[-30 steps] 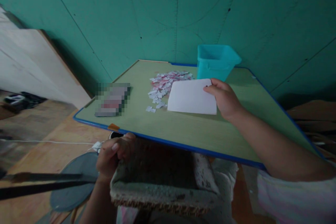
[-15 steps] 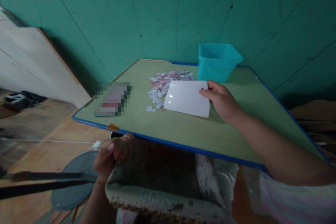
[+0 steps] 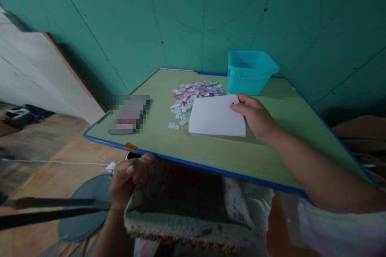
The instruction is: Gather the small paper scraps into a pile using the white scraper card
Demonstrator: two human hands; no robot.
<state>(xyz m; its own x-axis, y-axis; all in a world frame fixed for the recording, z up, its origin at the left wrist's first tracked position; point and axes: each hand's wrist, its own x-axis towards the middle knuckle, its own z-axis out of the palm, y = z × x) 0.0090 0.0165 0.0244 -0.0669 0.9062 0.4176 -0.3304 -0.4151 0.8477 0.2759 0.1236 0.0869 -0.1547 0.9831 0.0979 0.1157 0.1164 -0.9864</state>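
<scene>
My right hand [image 3: 256,117] pinches a blank white card [image 3: 215,117] at its upper right corner, thumb on top near a small dark spot. The card is held just over the table, its far edge overlapping a heap of small paper scraps [image 3: 199,90], white with some pink. A few loose scraps [image 3: 173,125] lie left of the card. Below the table's front edge, my left hand [image 3: 129,174] is closed with fingers curled. A dark object and a white cable show beside it; what the fingers grip is hidden.
The light table [image 3: 169,144] has blue edging. At its back right stands a turquoise bin [image 3: 250,74] against the green wall [image 3: 135,16]. A blurred-out flat item [image 3: 129,115] lies on the left. Below me is a stained padded frame [image 3: 187,225], with a round grey stool [image 3: 81,225] to the left.
The white card has tilted slightly, its lower right corner shifting right and the bright reflections on it gone. My left hand has hardly moved.
</scene>
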